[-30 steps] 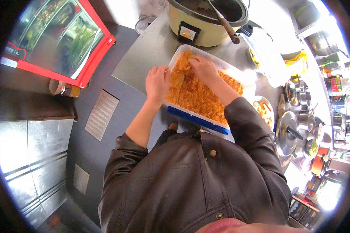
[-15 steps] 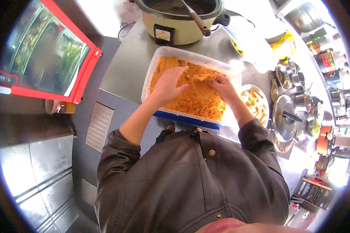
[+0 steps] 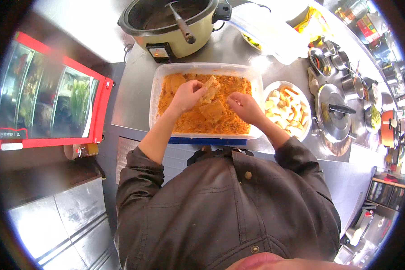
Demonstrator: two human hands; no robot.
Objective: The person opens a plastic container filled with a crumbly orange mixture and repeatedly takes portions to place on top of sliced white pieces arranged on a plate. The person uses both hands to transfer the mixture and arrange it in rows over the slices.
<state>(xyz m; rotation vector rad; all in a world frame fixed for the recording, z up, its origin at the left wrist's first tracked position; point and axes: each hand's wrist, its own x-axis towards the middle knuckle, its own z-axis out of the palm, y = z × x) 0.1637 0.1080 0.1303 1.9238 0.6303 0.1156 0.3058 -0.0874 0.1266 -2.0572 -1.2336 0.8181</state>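
Observation:
A clear plastic tub (image 3: 155,103) stands in front of me on the counter. It holds a layer of loose orange shredded or crumbly food (image 3: 189,122). My left hand (image 3: 189,96) pinches a flat, orange-coated food slice (image 3: 210,88) over the middle of the tub. Another flat slice (image 3: 213,110) lies on the orange food below it, and a paler slice (image 3: 174,82) lies in the tub's far left corner. My right hand (image 3: 245,108) is over the tub's right part, thumb and fingers pressed together; whatever they hold, if anything, cannot be made out.
A cream electric cooker (image 3: 175,42) with a ladle (image 3: 182,27) stands behind the tub. At the right are a white bowl of pale cut pieces (image 3: 287,112), a lidded steel pot (image 3: 334,112) and several small steel containers (image 3: 339,58). A red-framed glass cabinet (image 3: 54,94) stands at left.
The slice was at my right hand and is now in my left hand. My left hand has closed from spread fingers. My view has shifted, bringing the bowl more fully into sight.

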